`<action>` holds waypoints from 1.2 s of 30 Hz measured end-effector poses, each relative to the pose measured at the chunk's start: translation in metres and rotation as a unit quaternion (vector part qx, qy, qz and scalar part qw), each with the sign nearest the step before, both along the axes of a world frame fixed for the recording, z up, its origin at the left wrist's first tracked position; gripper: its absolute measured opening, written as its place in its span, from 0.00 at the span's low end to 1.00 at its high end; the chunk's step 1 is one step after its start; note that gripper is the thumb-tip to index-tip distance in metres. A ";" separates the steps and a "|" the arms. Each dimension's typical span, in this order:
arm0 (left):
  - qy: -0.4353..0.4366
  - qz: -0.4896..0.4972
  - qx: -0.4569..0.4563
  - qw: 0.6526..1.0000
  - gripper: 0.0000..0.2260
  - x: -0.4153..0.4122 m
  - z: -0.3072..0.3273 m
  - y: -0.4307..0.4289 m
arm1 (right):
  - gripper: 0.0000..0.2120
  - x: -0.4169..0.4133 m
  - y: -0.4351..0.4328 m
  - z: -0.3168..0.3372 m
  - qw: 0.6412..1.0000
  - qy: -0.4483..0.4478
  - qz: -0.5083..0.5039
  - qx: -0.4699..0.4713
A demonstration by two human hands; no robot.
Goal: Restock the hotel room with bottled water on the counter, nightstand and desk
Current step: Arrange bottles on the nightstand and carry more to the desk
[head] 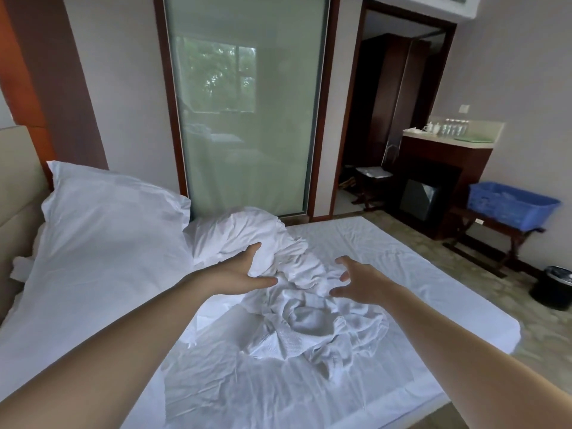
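Observation:
Both my arms stretch out over a bed. My left hand is spread open, its fingers against a crumpled white pillow. My right hand hovers open with curved fingers just above a rumpled pile of white linen, holding nothing. Several water bottles stand in a row on the light counter at the far right wall, beside white cups.
A large white pillow leans on the headboard at left. A blue plastic crate sits on a dark rack below the counter. A black bin stands on the carpet. A frosted glass panel and a dark doorway are behind the bed.

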State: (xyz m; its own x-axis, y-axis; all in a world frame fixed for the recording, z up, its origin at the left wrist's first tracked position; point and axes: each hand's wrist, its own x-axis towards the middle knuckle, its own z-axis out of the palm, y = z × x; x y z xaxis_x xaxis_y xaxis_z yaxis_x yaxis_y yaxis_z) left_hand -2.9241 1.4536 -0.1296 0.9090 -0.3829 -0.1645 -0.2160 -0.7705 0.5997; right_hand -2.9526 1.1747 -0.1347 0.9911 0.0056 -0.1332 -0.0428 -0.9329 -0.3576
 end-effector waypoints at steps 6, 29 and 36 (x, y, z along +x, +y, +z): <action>-0.048 -0.025 -0.012 0.998 0.45 0.014 0.000 -0.040 | 0.39 -0.006 -0.043 -0.001 0.999 -0.005 -0.050 0.007; -0.039 -0.148 -0.037 0.987 0.48 0.089 -0.002 -0.227 | 0.45 -0.005 -0.217 0.005 0.979 -0.014 -0.205 0.010; -0.048 -0.172 -0.046 0.983 0.48 0.104 0.000 -0.281 | 0.44 -0.011 -0.265 0.010 0.967 -0.037 -0.251 0.013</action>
State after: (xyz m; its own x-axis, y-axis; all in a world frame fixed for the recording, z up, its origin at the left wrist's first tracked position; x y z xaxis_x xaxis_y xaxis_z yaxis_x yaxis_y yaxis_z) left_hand -2.8206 1.1729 -0.1299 0.7336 -0.6787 -0.0348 -0.5130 -0.5866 0.6267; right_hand -2.9639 0.9101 -0.1244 0.8770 -0.4757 -0.0680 -0.4606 -0.7920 -0.4008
